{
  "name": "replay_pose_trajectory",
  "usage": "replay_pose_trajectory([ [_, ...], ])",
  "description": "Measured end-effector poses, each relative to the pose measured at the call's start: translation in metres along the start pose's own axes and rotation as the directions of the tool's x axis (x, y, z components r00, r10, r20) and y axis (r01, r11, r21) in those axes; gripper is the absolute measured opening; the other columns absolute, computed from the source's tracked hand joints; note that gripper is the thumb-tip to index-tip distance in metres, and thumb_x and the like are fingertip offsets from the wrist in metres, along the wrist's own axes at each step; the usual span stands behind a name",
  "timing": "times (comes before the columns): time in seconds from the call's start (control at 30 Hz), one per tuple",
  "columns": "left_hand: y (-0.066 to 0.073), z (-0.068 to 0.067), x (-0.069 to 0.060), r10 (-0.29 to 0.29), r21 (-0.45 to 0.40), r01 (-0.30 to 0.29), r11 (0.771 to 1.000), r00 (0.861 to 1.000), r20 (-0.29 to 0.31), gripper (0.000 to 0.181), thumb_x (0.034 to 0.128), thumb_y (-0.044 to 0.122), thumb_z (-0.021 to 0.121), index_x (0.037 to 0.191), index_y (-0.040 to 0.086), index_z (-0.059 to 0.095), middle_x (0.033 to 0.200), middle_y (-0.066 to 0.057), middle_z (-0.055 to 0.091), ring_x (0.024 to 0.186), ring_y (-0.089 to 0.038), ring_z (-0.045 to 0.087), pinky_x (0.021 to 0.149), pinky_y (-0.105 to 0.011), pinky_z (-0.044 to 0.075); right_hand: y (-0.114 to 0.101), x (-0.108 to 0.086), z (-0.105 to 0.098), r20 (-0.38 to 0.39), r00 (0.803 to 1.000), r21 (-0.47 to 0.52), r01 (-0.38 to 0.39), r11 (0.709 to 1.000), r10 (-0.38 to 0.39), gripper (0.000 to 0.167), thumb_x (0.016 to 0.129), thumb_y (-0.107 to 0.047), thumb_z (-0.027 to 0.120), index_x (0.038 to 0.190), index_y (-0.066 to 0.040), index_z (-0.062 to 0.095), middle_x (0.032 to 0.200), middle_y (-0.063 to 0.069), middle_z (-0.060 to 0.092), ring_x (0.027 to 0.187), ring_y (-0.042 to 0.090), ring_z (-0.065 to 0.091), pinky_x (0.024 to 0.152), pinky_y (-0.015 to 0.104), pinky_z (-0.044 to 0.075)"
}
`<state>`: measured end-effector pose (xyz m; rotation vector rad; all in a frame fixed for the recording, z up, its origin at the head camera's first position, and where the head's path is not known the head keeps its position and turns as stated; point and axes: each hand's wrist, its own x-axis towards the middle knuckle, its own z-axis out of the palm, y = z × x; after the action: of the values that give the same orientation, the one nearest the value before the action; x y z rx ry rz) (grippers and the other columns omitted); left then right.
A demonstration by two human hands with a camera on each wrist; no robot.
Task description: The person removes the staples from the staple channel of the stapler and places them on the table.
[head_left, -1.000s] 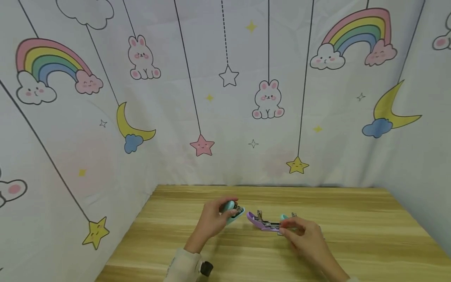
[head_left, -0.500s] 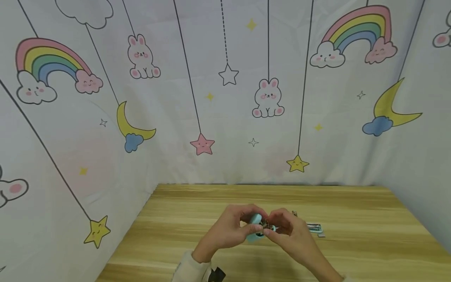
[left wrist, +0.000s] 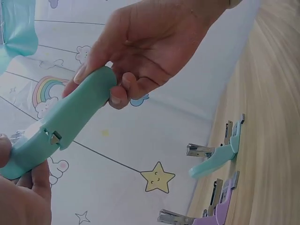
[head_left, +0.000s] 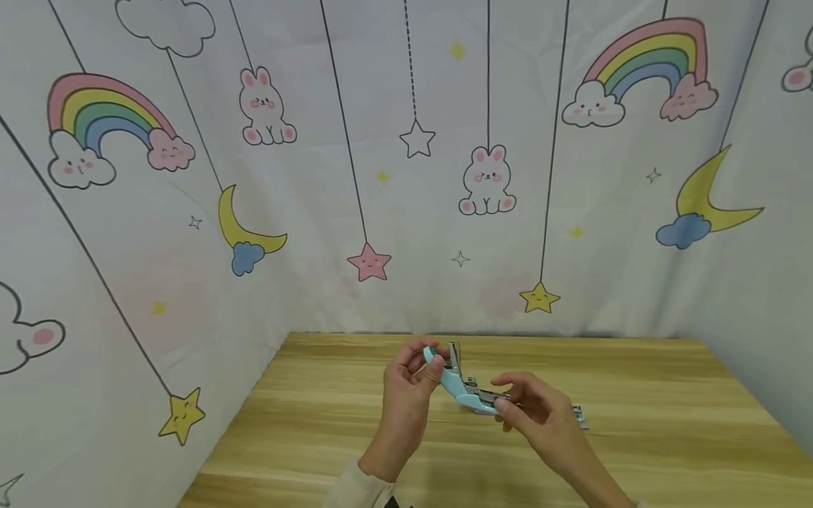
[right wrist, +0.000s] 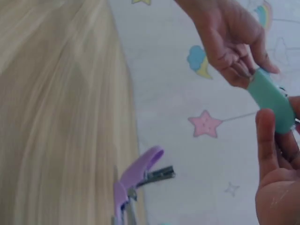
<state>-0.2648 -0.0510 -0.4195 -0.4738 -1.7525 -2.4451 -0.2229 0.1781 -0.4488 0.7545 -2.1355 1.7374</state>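
A mint-green stapler (head_left: 460, 391) is folded open between my two hands, its left end raised. My left hand (head_left: 406, 398) pinches the raised end with thumb and fingers. The other end is gripped by my right hand (head_left: 549, 416). In the left wrist view the smooth outer side of this stapler (left wrist: 79, 112) faces the camera; a small metal piece (left wrist: 55, 137) shows on it. The right wrist view also has the green stapler (right wrist: 272, 101) held by both hands. Fingers hide parts of both its ends.
A purple stapler (right wrist: 138, 173) stands open on the wood-grain table (head_left: 305, 430), mostly hidden in the head view. To its right is another open mint stapler (left wrist: 218, 157). A printed fabric wall (head_left: 406, 296) closes off the back and both sides.
Both hands came together on the mint stapler, which was folded closed in my left hand. Now it is spread open between them. My right hand left the purple stapler's end.
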Motion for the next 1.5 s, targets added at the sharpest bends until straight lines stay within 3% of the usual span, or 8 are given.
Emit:
replay_pose_trajectory([
  [0.1,-0.004,0.002,-0.002,-0.021,-0.047,0.021,0.999,1.0,-0.004,0.037,0.1029,0.007,0.071,0.132,-0.01,0.056,0.111,0.002,0.076,0.106,-0.009,0.077,0.094,-0.024,0.062,-0.001,0.001,-0.003,0.061,0.995,-0.036,0.087,0.996,-0.084,0.025,0.104,0.005,0.062,0.125,-0.005,0.072,0.092,0.006,0.069,0.072,0.015,0.068,0.061,0.032,0.061],
  [0.23,-0.007,0.001,-0.002,-0.021,-0.017,0.021,1.0,0.998,0.051,0.038,0.1019,0.007,0.072,0.133,-0.009,0.056,0.113,0.006,0.077,0.109,-0.009,0.077,0.096,-0.024,0.061,-0.001,0.0,-0.006,0.135,0.982,-0.092,0.144,0.985,-0.13,0.025,0.103,0.005,0.064,0.12,-0.011,0.075,0.095,0.003,0.067,0.075,0.011,0.068,0.063,0.029,0.061],
  [0.4,-0.008,-0.001,-0.003,-0.037,0.004,0.037,0.999,0.994,0.107,0.039,0.1006,0.006,0.074,0.133,-0.008,0.057,0.112,0.009,0.078,0.108,-0.007,0.077,0.092,-0.022,0.062,-0.001,0.001,-0.011,0.215,0.973,-0.109,0.113,0.988,-0.088,0.02,0.103,0.002,0.067,0.112,-0.016,0.07,0.098,0.0,0.069,0.078,0.008,0.067,0.068,0.028,0.062],
  [0.67,-0.003,-0.006,-0.004,-0.049,0.028,0.045,0.999,0.984,0.17,0.041,0.1025,0.007,0.072,0.136,-0.01,0.056,0.114,0.009,0.077,0.111,-0.006,0.076,0.095,-0.023,0.061,0.007,0.005,-0.021,0.349,0.937,-0.049,0.053,0.997,-0.032,0.01,0.103,0.001,0.066,0.104,-0.009,0.063,0.092,0.005,0.064,0.079,0.002,0.065,0.066,0.028,0.06],
  [0.8,0.002,-0.012,-0.002,-0.016,0.029,0.012,1.0,0.991,0.133,0.037,0.1025,0.006,0.071,0.134,-0.008,0.057,0.114,0.01,0.077,0.11,-0.006,0.077,0.095,-0.022,0.061,0.007,0.004,-0.02,0.365,0.931,-0.029,0.012,1.0,0.0,0.014,0.106,0.0,0.062,0.117,-0.008,0.062,0.095,0.005,0.068,0.081,0.004,0.066,0.066,0.028,0.06],
  [0.97,0.005,-0.014,-0.001,-0.004,0.032,-0.001,0.999,0.988,0.151,0.038,0.1035,0.008,0.071,0.133,-0.01,0.055,0.114,0.01,0.077,0.11,-0.005,0.076,0.096,-0.023,0.061,0.005,0.003,-0.012,0.347,0.938,-0.096,0.015,0.995,0.02,0.02,0.108,-0.006,0.062,0.127,-0.011,0.063,0.096,0.001,0.07,0.081,0.004,0.065,0.064,0.028,0.059],
  [1.13,0.004,-0.011,-0.003,-0.033,0.026,0.029,0.999,0.987,0.158,0.038,0.1037,0.009,0.071,0.134,-0.008,0.056,0.114,0.01,0.077,0.111,-0.006,0.076,0.097,-0.025,0.061,0.006,0.004,-0.007,0.329,0.944,-0.148,0.014,0.989,0.036,0.023,0.106,-0.011,0.066,0.129,-0.014,0.066,0.105,0.003,0.072,0.091,0.004,0.069,0.066,0.028,0.06],
  [1.5,0.002,-0.013,-0.004,-0.038,0.073,0.023,0.997,0.976,0.216,0.038,0.104,0.01,0.071,0.133,-0.01,0.056,0.119,0.001,0.076,0.109,-0.007,0.076,0.094,-0.024,0.062,0.006,0.004,-0.005,0.344,0.937,-0.043,-0.045,0.998,0.057,0.02,0.102,-0.008,0.072,0.12,-0.013,0.066,0.1,0.008,0.066,0.083,0.004,0.068,0.068,0.03,0.062],
])
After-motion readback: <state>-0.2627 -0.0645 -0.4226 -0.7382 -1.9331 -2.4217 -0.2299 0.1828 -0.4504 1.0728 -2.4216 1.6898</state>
